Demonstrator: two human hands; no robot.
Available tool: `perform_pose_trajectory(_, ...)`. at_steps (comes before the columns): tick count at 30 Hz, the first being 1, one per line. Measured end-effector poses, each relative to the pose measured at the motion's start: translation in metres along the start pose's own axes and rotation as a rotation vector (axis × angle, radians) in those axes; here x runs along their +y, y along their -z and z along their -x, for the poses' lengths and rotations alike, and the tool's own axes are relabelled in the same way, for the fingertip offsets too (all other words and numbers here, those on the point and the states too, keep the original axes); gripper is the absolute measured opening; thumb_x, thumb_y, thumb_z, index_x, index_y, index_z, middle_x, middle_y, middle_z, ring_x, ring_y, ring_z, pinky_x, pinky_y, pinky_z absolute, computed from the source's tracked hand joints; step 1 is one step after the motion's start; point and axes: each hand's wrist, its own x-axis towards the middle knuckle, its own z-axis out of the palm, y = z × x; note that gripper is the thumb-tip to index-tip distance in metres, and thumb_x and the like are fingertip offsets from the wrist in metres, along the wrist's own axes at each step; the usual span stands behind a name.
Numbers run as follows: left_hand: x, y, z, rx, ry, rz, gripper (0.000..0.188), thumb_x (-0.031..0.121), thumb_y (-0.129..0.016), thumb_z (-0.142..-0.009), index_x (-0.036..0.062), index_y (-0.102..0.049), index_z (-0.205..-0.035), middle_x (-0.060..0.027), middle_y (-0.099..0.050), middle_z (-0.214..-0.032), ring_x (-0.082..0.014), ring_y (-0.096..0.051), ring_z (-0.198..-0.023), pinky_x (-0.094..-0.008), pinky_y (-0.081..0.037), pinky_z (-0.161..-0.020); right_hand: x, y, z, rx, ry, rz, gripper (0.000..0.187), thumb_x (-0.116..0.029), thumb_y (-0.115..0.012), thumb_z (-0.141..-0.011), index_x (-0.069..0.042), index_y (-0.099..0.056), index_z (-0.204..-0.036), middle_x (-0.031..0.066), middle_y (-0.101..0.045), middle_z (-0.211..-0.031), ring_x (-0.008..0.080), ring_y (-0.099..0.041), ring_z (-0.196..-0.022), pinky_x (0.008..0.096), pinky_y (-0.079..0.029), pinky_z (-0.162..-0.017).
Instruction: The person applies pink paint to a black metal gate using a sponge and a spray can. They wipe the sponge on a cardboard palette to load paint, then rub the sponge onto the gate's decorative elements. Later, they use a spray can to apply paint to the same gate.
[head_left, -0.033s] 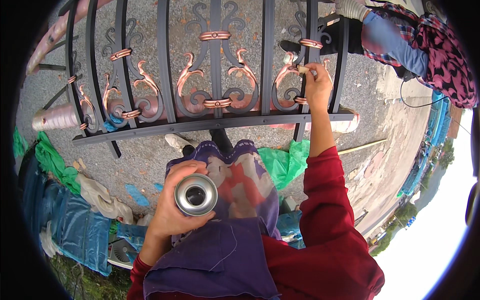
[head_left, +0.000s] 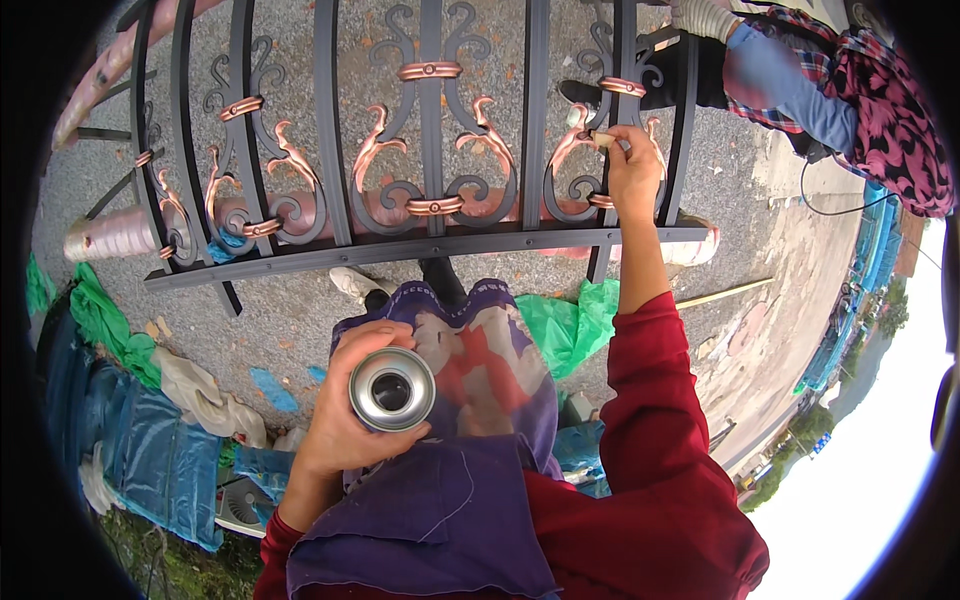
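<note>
My left hand (head_left: 335, 425) is wrapped round a round metal can (head_left: 425, 392), held in front of my purple apron (head_left: 420, 520). Its round top opening looks dark inside. Out to the right, my right hand (head_left: 636, 178) pinches a small pale sponge-like piece (head_left: 603, 139) between thumb and fingertips. That piece is at the copper-coloured leaf (head_left: 570, 155) of a scroll on the dark metal fence panel (head_left: 430, 245); whether they touch I cannot tell. Several copper-coloured leaves and bands (head_left: 434, 206) decorate the panel's dark scrolls.
The panel rests on pink-wrapped rolls (head_left: 110, 235). Another person's sleeve (head_left: 790, 90) and gloved hand (head_left: 703, 17) are at the far right. Green plastic sheeting (head_left: 575, 325) lies by my apron; blue-wrapped bundles (head_left: 150, 445) stand at the left. A thin stick (head_left: 728, 292) lies right.
</note>
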Motion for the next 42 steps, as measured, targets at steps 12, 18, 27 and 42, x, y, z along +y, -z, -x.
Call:
perform_pose_trajectory(12, -0.003, 0.001, -0.003, 0.000, 0.014, -0.010, 0.090, 0.002, -0.085, -0.056, 0.0068, -0.040, -0.134, -0.0186, -0.048, -0.129, -0.0304, -0.051, -0.120, -0.0417, -0.042, -0.101, 0.008, -0.004, -0.004, 0.000, 0.082, 0.038, 0.014, 0.000, -0.061, -0.082, -0.007, -0.064, -0.093, 0.0114, -0.066, -0.090, 0.0332, -0.065, -0.082, 0.0397, -0.050, -0.071)
perform_pose_trajectory(18, -0.003, 0.001, -0.006, -0.004, 0.003, -0.004, 0.089, 0.003, -0.085, -0.056, 0.0067, -0.040, -0.134, -0.0184, -0.050, -0.127, -0.0308, -0.049, -0.121, -0.0426, -0.041, -0.101, 0.017, -0.005, -0.010, 0.038, 0.075, 0.099, 0.016, 0.001, -0.062, -0.081, -0.007, -0.064, -0.094, 0.0112, -0.066, -0.090, 0.0318, -0.064, -0.085, 0.0387, -0.050, -0.073)
perform_pose_trajectory(27, -0.004, -0.001, -0.006, 0.002, 0.013, 0.012, 0.089, 0.003, -0.085, -0.056, 0.0065, -0.040, -0.134, -0.0187, -0.050, -0.127, -0.0304, -0.050, -0.120, -0.0419, -0.042, -0.100, 0.019, -0.009, -0.007, 0.001, 0.096, 0.101, 0.015, 0.000, -0.062, -0.082, -0.008, -0.064, -0.094, 0.0104, -0.066, -0.090, 0.0309, -0.064, -0.083, 0.0374, -0.050, -0.072)
perform_pose_trajectory(42, -0.004, -0.002, -0.009, -0.021, 0.017, -0.009, 0.091, 0.002, -0.085, -0.057, 0.0061, -0.039, -0.135, -0.0197, -0.047, -0.130, -0.0300, -0.053, -0.118, -0.0419, -0.043, -0.100, 0.025, -0.009, -0.015, -0.118, 0.221, 0.100, 0.012, -0.002, -0.058, -0.086, -0.010, -0.063, -0.093, 0.0075, -0.065, -0.091, 0.0309, -0.064, -0.082, 0.0371, -0.050, -0.070)
